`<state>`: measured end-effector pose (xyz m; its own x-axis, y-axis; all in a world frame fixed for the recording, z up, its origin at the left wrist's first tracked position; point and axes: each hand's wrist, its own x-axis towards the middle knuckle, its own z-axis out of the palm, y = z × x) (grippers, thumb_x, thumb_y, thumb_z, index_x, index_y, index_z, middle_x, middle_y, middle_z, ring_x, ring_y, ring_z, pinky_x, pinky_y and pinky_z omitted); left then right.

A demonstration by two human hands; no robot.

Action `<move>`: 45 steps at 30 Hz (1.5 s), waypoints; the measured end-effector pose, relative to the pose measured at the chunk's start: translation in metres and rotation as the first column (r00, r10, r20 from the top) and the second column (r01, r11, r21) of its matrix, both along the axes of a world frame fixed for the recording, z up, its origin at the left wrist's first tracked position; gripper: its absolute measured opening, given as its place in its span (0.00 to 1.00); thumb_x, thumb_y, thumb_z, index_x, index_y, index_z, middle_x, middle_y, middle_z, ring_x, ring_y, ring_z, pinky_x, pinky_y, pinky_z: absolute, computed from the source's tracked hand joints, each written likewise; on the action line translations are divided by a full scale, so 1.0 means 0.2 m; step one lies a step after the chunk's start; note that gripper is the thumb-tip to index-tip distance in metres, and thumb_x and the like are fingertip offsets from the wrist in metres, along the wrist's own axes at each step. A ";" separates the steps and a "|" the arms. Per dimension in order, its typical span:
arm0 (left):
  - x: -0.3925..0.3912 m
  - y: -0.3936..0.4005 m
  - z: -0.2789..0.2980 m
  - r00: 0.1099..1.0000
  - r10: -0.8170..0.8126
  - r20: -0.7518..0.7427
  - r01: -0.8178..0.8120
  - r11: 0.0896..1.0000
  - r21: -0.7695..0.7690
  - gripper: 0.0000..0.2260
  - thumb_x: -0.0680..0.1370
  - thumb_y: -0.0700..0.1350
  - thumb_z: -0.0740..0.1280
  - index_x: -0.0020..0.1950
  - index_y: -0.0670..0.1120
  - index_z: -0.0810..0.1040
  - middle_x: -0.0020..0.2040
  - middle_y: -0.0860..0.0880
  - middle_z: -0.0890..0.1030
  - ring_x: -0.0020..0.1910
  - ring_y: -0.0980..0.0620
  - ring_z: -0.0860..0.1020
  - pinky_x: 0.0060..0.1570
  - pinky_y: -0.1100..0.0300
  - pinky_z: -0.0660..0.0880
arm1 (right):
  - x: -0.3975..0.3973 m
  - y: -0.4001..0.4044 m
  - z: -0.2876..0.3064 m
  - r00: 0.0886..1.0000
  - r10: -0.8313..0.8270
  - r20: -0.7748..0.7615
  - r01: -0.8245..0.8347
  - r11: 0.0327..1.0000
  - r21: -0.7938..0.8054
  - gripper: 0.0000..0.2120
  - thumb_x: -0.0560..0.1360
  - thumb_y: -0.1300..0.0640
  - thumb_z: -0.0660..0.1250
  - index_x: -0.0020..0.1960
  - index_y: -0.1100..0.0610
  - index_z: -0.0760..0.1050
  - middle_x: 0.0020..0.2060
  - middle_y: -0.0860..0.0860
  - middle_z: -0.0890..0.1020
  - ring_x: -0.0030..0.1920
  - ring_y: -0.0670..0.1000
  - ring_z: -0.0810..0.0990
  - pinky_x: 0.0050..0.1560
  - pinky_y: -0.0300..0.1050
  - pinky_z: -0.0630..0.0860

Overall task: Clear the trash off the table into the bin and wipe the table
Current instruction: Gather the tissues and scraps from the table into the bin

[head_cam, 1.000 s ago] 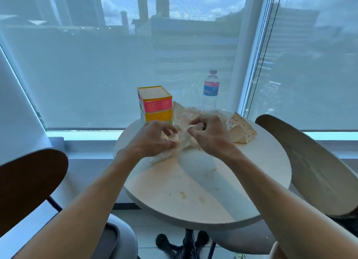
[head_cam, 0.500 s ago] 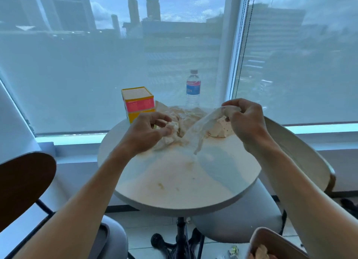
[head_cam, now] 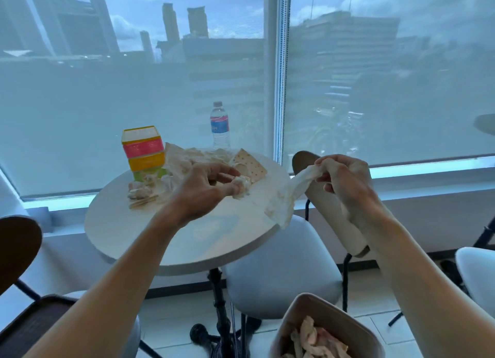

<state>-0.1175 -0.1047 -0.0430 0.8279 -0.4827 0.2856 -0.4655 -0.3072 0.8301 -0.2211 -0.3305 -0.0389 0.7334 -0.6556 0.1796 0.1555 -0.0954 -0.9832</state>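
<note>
My right hand [head_cam: 345, 179] grips a limp, stained white tissue [head_cam: 285, 197] that hangs past the right edge of the round white table [head_cam: 150, 240]. Over the table's middle, my left hand [head_cam: 203, 189] pinches a small crumpled tissue ball [head_cam: 242, 186]. More crumpled wrappers and tissues [head_cam: 187, 157] lie at the back of the table, with a dotted paper wrapper [head_cam: 251, 165] beside them. The beige bin [head_cam: 321, 331] stands on the floor at the lower right, with scraps of paper inside.
A colourful box [head_cam: 143, 150] and a water bottle [head_cam: 220, 126] stand at the table's back by the window. Wooden sticks and tissue bits [head_cam: 140, 197] lie at the left. A grey stool [head_cam: 281, 269], a chair back [head_cam: 329, 207] and a dark chair [head_cam: 18, 248] surround the table.
My right hand has pulled the tissue away to the right, off the pile and past the table edge. The view has swung right and down, bringing the bin into sight.
</note>
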 end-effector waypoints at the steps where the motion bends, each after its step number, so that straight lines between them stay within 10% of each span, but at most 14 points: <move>1: -0.04 -0.04 0.00 1.000 -0.010 -0.001 0.010 1.000 -0.007 0.08 0.72 0.41 0.74 0.49 0.52 0.82 0.46 0.51 0.84 0.42 0.57 0.80 0.46 0.63 0.73 | -0.04 -0.03 -0.01 1.000 0.002 -0.002 -0.002 1.000 0.016 0.10 0.75 0.65 0.63 0.38 0.59 0.79 0.38 0.57 0.80 0.32 0.46 0.75 0.28 0.31 0.71; 8: -0.29 -0.27 -0.06 0.999 -0.045 -0.008 0.046 0.999 0.006 0.06 0.73 0.44 0.75 0.48 0.52 0.83 0.44 0.51 0.85 0.32 0.63 0.75 0.44 0.62 0.72 | -0.32 -0.26 -0.13 0.992 0.025 -0.126 -0.031 0.999 -0.043 0.07 0.75 0.64 0.63 0.44 0.63 0.80 0.43 0.62 0.82 0.36 0.47 0.77 0.32 0.35 0.73; 18: -0.57 -0.49 -0.21 0.993 -0.092 -0.074 0.098 0.992 0.079 0.09 0.68 0.49 0.74 0.48 0.52 0.83 0.43 0.51 0.85 0.48 0.40 0.81 0.55 0.41 0.77 | -0.54 -0.36 -0.53 0.929 0.108 -0.353 -0.177 0.970 -0.168 0.08 0.75 0.62 0.64 0.43 0.58 0.81 0.38 0.52 0.82 0.41 0.47 0.79 0.42 0.41 0.75; 27: -0.73 -0.54 -0.51 0.975 -0.052 -0.217 0.099 0.972 0.214 0.08 0.72 0.42 0.74 0.48 0.53 0.82 0.43 0.54 0.84 0.38 0.57 0.77 0.43 0.62 0.72 | -0.64 -0.31 -0.87 0.617 0.248 -0.747 -0.556 0.809 -0.191 0.13 0.72 0.56 0.69 0.57 0.52 0.78 0.45 0.47 0.78 0.49 0.47 0.78 0.53 0.43 0.78; 37: -0.84 -0.49 -0.88 0.945 0.006 -0.327 0.125 0.917 0.379 0.24 0.71 0.55 0.74 0.66 0.59 0.74 0.56 0.53 0.79 0.50 0.60 0.78 0.46 0.68 0.70 | -0.57 -0.30 -0.73 0.735 0.321 -0.598 -0.499 0.853 -0.155 0.09 0.78 0.57 0.66 0.58 0.52 0.77 0.49 0.49 0.80 0.49 0.45 0.78 0.46 0.39 0.73; 45: -0.75 -0.33 -0.60 0.981 -0.025 -0.192 0.073 0.967 0.246 0.14 0.73 0.53 0.73 0.59 0.58 0.79 0.51 0.57 0.81 0.43 0.59 0.79 0.50 0.58 0.78 | -0.45 -0.16 -0.59 0.786 0.381 -0.487 -0.531 0.820 -0.215 0.07 0.78 0.55 0.67 0.56 0.52 0.79 0.46 0.49 0.81 0.50 0.46 0.79 0.47 0.38 0.73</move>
